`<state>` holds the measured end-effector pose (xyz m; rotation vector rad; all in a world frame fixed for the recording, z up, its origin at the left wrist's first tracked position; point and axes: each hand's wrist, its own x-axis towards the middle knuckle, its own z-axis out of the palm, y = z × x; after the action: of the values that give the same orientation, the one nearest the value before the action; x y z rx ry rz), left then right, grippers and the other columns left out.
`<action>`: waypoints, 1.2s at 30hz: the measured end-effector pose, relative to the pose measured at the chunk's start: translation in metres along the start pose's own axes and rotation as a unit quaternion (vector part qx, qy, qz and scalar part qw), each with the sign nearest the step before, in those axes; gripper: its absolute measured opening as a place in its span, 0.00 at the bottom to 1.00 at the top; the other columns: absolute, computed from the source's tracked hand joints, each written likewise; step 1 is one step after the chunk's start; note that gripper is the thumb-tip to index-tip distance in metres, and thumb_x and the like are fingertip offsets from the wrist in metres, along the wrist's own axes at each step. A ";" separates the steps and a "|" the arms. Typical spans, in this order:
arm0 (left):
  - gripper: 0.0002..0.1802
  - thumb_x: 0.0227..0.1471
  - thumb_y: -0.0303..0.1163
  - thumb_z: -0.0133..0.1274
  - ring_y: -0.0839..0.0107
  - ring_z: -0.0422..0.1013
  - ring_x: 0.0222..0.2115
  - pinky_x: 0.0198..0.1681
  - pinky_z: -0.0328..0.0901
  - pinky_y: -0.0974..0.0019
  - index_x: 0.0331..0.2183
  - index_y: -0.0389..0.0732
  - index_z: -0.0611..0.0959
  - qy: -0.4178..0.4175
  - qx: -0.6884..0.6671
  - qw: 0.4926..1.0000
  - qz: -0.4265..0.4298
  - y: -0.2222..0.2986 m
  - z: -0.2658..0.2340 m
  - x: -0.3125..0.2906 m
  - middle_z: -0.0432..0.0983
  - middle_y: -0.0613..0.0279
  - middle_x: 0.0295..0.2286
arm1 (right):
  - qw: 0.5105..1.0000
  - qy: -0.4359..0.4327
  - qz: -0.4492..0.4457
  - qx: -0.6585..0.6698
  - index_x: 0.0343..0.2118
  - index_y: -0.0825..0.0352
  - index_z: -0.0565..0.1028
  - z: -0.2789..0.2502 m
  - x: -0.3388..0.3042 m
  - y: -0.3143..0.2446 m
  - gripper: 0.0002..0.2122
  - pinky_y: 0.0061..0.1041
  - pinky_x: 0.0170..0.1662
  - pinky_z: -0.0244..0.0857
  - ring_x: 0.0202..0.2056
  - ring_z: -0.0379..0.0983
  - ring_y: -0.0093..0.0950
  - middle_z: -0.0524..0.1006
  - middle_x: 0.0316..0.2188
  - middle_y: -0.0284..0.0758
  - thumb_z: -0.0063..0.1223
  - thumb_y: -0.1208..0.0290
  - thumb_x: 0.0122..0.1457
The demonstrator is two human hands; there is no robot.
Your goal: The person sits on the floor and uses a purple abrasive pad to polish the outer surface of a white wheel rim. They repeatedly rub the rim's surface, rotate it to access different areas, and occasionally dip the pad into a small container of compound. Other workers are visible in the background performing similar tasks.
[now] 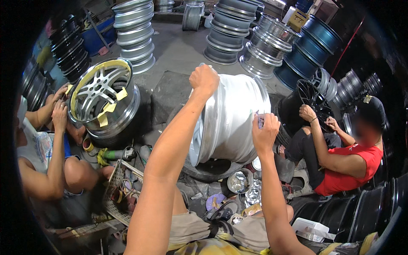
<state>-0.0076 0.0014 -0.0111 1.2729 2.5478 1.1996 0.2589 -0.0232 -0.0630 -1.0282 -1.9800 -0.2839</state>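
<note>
In front of me a silver-white wheel rim [238, 112] lies on its side on a black tyre [206, 173], its barrel brightly lit. My left hand [205, 79] is closed over the rim's upper left edge. Against the barrel's right side is my right hand [267, 129], fingers bent together. A small purplish-grey bit shows at its fingertips; its kind is too small to tell. Below the rim, near my knees, stand a metal bowl [239, 182] and crumpled foil [253, 193]. A purple round pad [215, 201] lies beside them.
On the left a person's hands [60, 108] work at a taped wheel [102, 87]. A person in a red top [352, 163] handles a black wheel [307, 100] on the right. Rim stacks [135, 38] stand behind. A green power tool [117, 154] and plastic basket [111, 199] lie left.
</note>
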 end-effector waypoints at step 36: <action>0.23 0.54 0.43 0.57 0.41 0.79 0.44 0.50 0.73 0.46 0.39 0.31 0.87 -0.030 -0.006 1.000 -0.002 0.009 -0.002 0.000 0.83 0.37 0.40 | 1.000 0.001 -0.006 -0.011 0.27 0.67 0.71 0.019 0.040 0.009 0.09 0.43 0.42 0.60 0.37 0.70 0.44 0.74 0.30 0.42 0.59 0.70 0.55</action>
<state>-0.0022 0.0039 -0.0037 1.2796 2.4960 1.1570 0.2428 0.0148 -0.0444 -1.0300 -1.9858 -0.3139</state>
